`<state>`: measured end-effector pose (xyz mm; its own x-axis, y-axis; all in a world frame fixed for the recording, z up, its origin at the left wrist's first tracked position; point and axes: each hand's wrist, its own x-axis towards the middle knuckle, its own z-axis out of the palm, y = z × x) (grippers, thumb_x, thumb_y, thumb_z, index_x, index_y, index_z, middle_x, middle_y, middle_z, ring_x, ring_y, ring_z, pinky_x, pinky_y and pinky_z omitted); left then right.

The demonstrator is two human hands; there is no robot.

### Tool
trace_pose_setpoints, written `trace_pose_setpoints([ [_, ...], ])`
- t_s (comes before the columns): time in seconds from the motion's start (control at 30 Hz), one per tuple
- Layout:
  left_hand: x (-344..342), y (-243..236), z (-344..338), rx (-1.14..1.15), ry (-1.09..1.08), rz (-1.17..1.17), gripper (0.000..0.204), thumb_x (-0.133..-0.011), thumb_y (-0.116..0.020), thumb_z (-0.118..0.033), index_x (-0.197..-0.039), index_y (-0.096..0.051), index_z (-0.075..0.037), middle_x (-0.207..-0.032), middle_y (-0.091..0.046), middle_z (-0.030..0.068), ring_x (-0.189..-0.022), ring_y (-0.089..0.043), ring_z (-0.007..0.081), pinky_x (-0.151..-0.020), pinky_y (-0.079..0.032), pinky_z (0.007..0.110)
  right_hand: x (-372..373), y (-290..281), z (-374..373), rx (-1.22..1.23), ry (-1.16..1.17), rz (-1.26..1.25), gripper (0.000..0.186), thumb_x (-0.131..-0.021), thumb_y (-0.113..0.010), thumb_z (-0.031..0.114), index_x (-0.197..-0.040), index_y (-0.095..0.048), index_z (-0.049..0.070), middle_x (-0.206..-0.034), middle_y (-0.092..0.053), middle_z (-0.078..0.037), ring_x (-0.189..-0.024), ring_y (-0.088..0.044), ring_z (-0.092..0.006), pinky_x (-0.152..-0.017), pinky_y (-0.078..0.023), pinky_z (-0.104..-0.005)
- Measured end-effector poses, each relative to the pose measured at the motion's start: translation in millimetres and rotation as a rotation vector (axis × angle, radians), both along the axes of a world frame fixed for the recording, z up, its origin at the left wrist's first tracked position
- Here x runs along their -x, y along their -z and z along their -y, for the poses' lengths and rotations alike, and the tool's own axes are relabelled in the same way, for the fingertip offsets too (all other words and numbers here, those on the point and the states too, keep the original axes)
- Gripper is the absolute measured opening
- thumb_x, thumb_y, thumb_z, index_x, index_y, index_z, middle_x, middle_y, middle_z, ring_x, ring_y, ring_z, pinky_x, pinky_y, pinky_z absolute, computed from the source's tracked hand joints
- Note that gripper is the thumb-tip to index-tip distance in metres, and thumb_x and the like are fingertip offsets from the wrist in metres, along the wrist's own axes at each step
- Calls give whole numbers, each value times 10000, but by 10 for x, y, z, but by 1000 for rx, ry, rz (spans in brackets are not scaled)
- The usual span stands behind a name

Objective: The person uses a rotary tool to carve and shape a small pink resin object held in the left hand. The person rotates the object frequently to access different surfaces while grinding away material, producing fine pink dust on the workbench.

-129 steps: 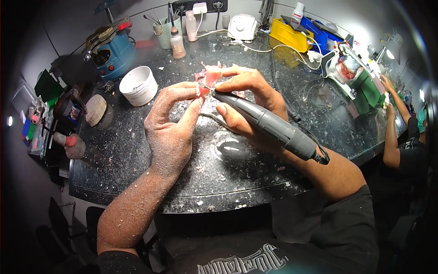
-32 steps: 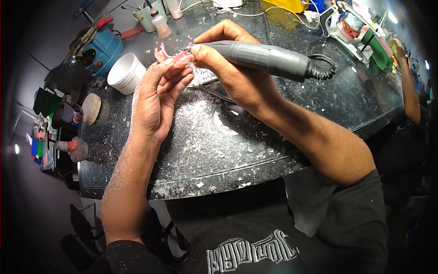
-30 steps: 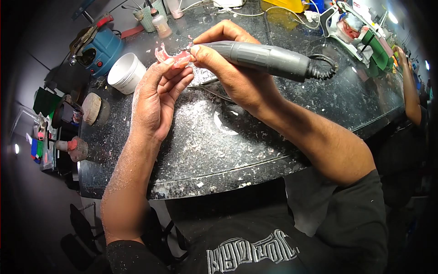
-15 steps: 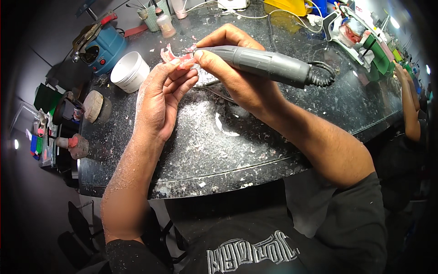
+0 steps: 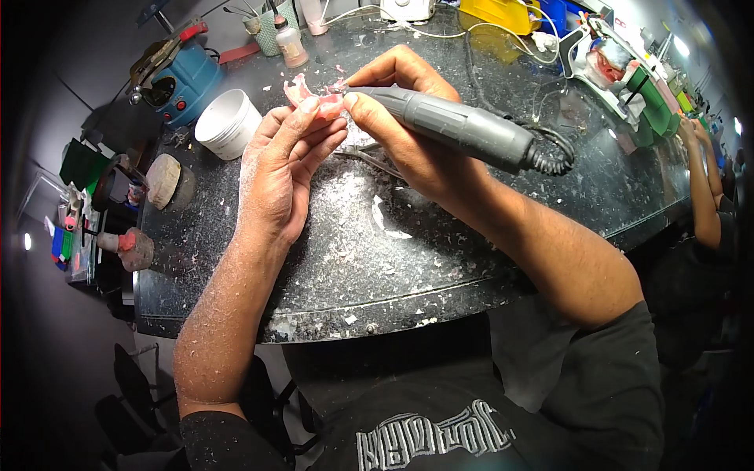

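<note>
Between the thumb and fingers of my left hand (image 5: 283,165) is a pink, curved denture base (image 5: 326,108) with jagged edges. White dust coats that hand and forearm. My right hand (image 5: 408,118) wraps round a dark grey rotary handpiece (image 5: 471,125) like a pen, its coiled cord trailing off the back end. The front of the handpiece points left and meets the denture base at its right side. Its bit is too small to make out. Both hands are close together above the far half of the bench.
The black bench (image 5: 550,212) is strewn with white dust and shavings. On the left stand a white tub (image 5: 228,125), a blue machine (image 5: 184,82) and a round plaster block (image 5: 162,182). Behind are a dropper bottle (image 5: 290,45) and a yellow bin (image 5: 499,14). Another person's arm (image 5: 705,188) shows at right.
Both hands have shifted slightly right with the denture base and handpiece. The denture base has turned a little, and the handpiece's back end now sits lower.
</note>
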<state>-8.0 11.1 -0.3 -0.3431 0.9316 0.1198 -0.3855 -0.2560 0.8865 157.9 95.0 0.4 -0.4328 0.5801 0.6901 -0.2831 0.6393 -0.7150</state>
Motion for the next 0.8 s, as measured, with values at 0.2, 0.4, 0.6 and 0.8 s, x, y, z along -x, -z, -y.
trace_pose_setpoints([
  [0.2, 23, 43, -37, -42, 13, 30, 131, -997, -715, -93, -1041, -632, 0, -1090, -742, 200, -1020, -762, 269, -937, -654, 343, -1, -8, -16, -35, 27, 8, 180, -1011, -706, 135, -1114, -640, 3, -979, -681, -49, -899, -631, -73, -798, -518, -238],
  [0.4, 10, 36, -33, -75, 10, 15, 102, -993, -712, -69, -1025, -639, -5, -1092, -743, 194, -1029, -759, 266, -945, -656, 360, -5, -14, -9, -32, 9, 5, 190, -1004, -713, 125, -1128, -636, 2, -987, -687, -54, -916, -643, -75, -810, -530, -243],
  [0.6, -2, 41, -17, -87, 3, 5, 106, -990, -710, -56, -1051, -644, 1, -1096, -742, 182, -1053, -749, 256, -954, -653, 368, 3, 0, 16, -23, -16, -2, 199, -993, -723, 109, -1138, -637, 4, -1007, -697, -64, -933, -659, -81, -818, -544, -249],
  [0.8, -27, 24, -22, -95, 7, 30, 123, -995, -705, -66, -1075, -644, 5, -1095, -742, 174, -1051, -749, 253, -964, -649, 367, 20, -34, 22, 15, -29, -90, 254, -999, -738, 151, -1186, -629, 19, -1014, -712, -85, -935, -685, -108, -841, -558, -255],
])
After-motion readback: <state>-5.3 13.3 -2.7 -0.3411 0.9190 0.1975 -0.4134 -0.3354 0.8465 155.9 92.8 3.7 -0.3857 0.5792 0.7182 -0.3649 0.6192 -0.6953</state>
